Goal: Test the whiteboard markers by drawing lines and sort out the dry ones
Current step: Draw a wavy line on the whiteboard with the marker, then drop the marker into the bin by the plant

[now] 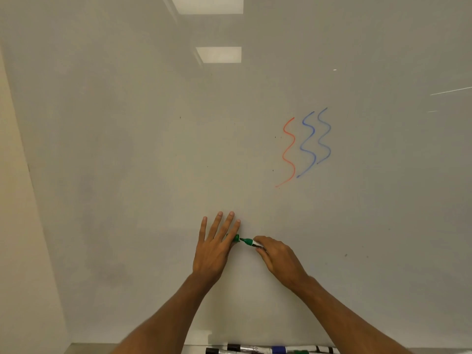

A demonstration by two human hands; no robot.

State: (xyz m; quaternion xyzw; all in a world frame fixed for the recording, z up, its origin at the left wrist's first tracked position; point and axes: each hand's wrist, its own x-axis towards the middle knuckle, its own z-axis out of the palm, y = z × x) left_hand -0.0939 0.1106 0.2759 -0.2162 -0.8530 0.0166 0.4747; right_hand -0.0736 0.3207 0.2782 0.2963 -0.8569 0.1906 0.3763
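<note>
Job in hand, by the look of it: pulling the green cap off the green marker, low on the whiteboard, near 6 o'clock of the view. Pinching the marker body with the right hand, fingers curled tight around it, pointing the tip end toward 10 o'clock. Holding the left hand at 9 o'clock of the marker, four fingers straight and a little spread, hiding the thumb behind. Seeming to pinch the cap between that hidden thumb and the pointer finger, though not showing it clearly. Not able to tell whether touching or just apart at the join.

Doing it well: pulling straight along the marker, not bending it sideways. Steering the tip away from skin. Hanging on to the cap, not dropping it, for snapping back on later. Then heading up toward 1 o'clock, next to the red wavy line and the two blue wavy lines, and picking a bare spot, maybe at 9 o'clock of the red one. Drawing one slow wiggle with light, even pressing. Looking for strong green, and putting aside as dry if faint or broken. Leaving the other markers lying at 6 o'clock, well apart from the hands, until done sorting this one.
</note>
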